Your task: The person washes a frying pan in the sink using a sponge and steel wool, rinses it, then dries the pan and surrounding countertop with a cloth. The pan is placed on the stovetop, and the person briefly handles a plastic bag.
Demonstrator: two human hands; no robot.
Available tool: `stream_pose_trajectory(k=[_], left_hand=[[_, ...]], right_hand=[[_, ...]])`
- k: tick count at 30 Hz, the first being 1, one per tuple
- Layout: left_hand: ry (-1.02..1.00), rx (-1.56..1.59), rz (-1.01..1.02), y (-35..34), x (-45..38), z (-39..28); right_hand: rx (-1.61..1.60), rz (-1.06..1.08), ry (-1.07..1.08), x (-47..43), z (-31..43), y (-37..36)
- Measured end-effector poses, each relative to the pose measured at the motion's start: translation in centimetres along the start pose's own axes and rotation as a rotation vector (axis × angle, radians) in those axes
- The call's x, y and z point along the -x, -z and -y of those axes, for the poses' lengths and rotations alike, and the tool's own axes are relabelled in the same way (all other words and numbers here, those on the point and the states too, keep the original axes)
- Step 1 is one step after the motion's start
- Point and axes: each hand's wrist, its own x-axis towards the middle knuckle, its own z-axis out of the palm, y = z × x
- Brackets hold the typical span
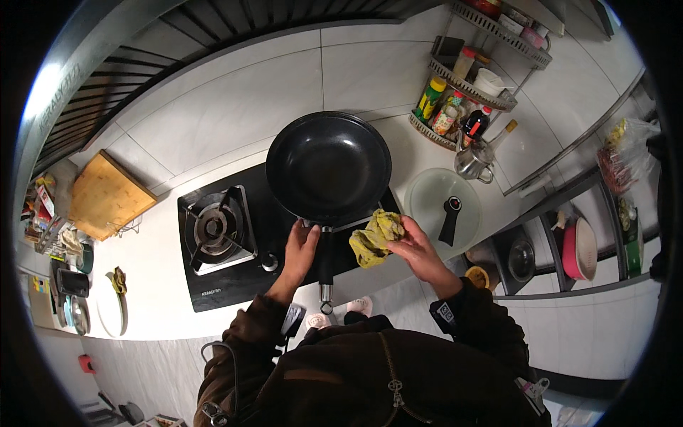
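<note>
A black wok (330,163) rests over the right side of the black gas hob (229,293), its long handle (326,261) pointing towards me. My left hand (300,253) is at the wok's near rim, just left of the handle. The pan's edge hides some of its fingertips, so I cannot tell whether they grip the rim. In my right hand (419,251) is a crumpled yellow and grey cloth (376,237), pinched between thumb and fingers. It hangs right of the handle, in front of the wok. The wok's inside looks dark and shiny, with no food visible.
Right of the hob lies a glass lid (419,205) with a black knob handle (451,221). A metal corner rack (464,91) holds bottles, beside a steel pot (472,160). The bare burner (213,228) is on the left. Farther left are a wooden chopping board (109,195) and a white plate (110,309).
</note>
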Motion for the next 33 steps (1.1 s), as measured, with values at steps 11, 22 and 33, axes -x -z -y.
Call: stream_pose_trajectory(k=[11,22,33], left_hand=[[0.044,0.257,0.295,5.2,6.8,-5.5],[0.206,0.61,0.38,10.8,4.6,-7.5],[0.816,0.373,0.737,6.5,9.9,1.1]], right_hand=[[0.968,-0.104,0.387,-0.7,4.4,-9.8],[0.509,-0.424,0.156,0.9,5.7,-7.7],[-0.194,-0.125,-0.404,-8.3,-10.4,-9.2]])
